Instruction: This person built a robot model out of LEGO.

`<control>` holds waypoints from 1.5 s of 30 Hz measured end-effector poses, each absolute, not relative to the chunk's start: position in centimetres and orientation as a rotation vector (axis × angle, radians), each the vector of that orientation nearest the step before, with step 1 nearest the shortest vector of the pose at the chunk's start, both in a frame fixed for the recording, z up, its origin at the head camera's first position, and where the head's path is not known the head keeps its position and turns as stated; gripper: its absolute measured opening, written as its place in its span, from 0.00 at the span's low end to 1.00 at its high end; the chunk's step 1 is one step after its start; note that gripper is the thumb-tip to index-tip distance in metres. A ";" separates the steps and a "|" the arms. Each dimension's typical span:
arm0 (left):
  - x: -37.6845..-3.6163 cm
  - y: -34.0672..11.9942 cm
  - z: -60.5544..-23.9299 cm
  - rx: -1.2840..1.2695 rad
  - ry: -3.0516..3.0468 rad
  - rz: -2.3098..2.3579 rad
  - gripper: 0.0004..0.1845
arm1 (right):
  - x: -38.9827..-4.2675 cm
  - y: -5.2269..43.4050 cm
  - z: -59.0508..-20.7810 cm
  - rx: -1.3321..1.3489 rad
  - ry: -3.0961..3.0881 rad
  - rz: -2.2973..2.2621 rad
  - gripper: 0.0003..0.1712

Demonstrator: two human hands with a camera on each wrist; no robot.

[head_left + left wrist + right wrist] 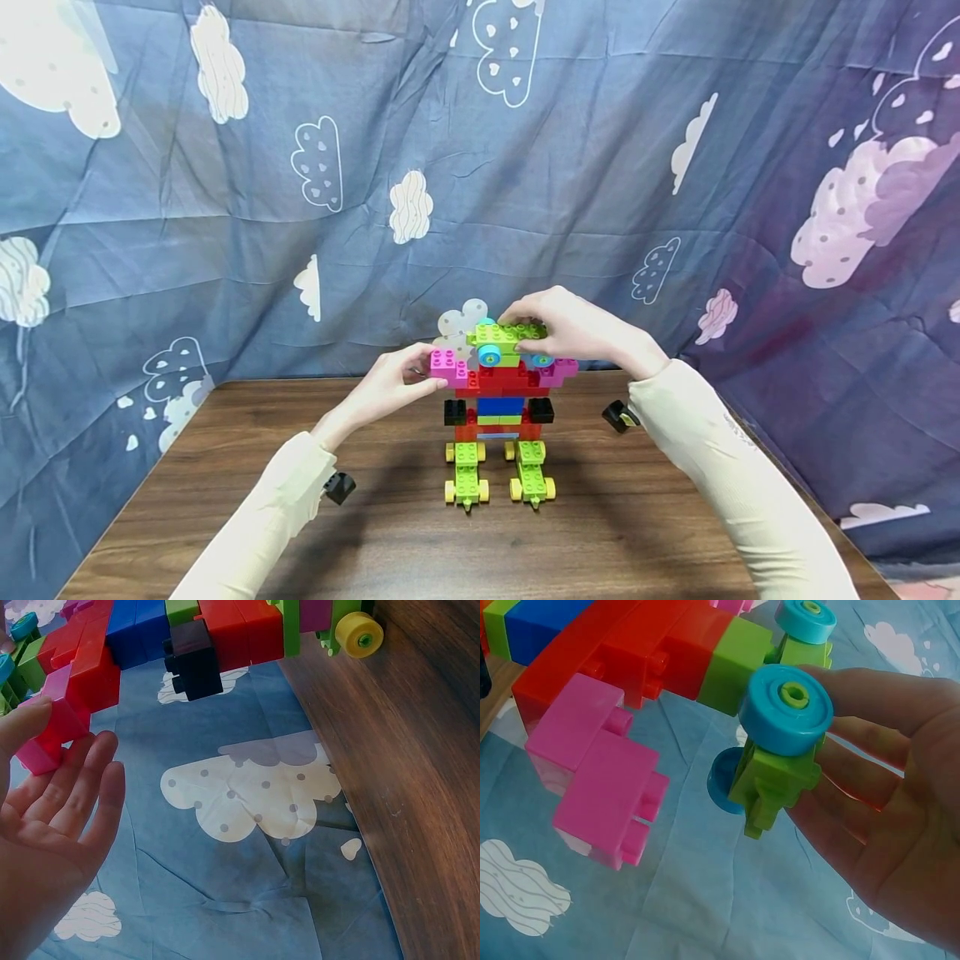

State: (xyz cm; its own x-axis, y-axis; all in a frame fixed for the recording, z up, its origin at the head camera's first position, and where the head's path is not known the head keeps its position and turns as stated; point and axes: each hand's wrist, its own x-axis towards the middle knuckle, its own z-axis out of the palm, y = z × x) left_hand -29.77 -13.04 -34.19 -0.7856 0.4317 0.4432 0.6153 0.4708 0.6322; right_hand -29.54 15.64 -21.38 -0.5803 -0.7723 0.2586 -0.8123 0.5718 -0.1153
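Observation:
A toy-brick robot figure [501,379] stands upright on the table, with red, blue, green, black and pink bricks. Across its top sits a lime-green wheeled base [491,336] with light-blue wheels [787,709]. My right hand [573,325] holds this base from the right, thumb in front and fingers behind. At the figure's left side, my left hand [390,385] pinches the pink brick [64,701] of the shoulder between thumb and fingers. Another pink brick [607,799] juts from the opposite shoulder, below the right hand.
Two green wheeled bases with yellow wheels [467,479] form the figure's feet on the wooden table [390,542]. Black bricks [541,411] stick out at both sides. A blue cloud-patterned cloth [360,275] hangs close behind.

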 end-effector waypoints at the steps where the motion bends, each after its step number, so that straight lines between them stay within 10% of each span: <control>1: -29.8 -13.0 -34.2 -0.904 -2.498 -1.210 0.20 | -29.6 15.6 -21.4 1.338 -2.623 0.333 0.17; 45: -29.7 -12.9 -34.2 -0.893 -2.502 -1.209 0.21 | -30.2 15.3 -22.6 1.403 -2.556 0.378 0.18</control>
State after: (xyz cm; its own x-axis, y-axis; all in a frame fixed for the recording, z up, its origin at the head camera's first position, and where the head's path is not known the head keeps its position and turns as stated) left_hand -29.65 -12.93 -34.16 -0.7905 0.4264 0.4397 0.6094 0.4765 0.6336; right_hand -30.22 15.33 -22.57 -0.5288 -0.7957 0.2953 -0.8471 0.5163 -0.1259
